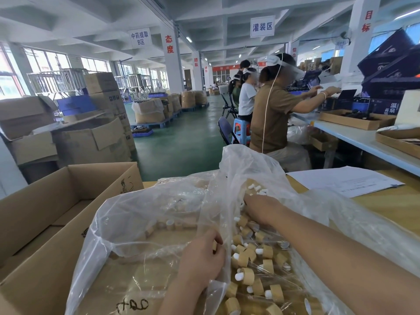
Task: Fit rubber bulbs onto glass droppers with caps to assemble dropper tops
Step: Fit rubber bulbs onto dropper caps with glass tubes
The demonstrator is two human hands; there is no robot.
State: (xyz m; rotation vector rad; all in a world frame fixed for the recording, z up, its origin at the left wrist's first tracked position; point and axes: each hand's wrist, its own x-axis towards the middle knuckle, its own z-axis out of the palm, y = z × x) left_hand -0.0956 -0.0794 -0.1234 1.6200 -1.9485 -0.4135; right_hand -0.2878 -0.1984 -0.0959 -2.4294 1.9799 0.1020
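A clear plastic bag (145, 214) lies open in front of me, holding several tan wood-look caps with white rubber bulbs (244, 275). Loose white bulbs (258, 189) lie at the far end of the pile. My left hand (202, 258) pinches one tan cap (214, 245) at the bag's edge. My right hand (261, 209) reaches deep into the bag and rests on the pile near the white bulbs; its fingertips are hidden among the parts. Glass tubes are hard to make out through the plastic.
An open cardboard box (68, 201) stands at my left, touching the bag. White paper sheets (343, 180) lie on the wooden table at the right. Other workers (272, 114) sit at a long bench beyond. Stacked cartons (95, 133) stand on the green floor at the left.
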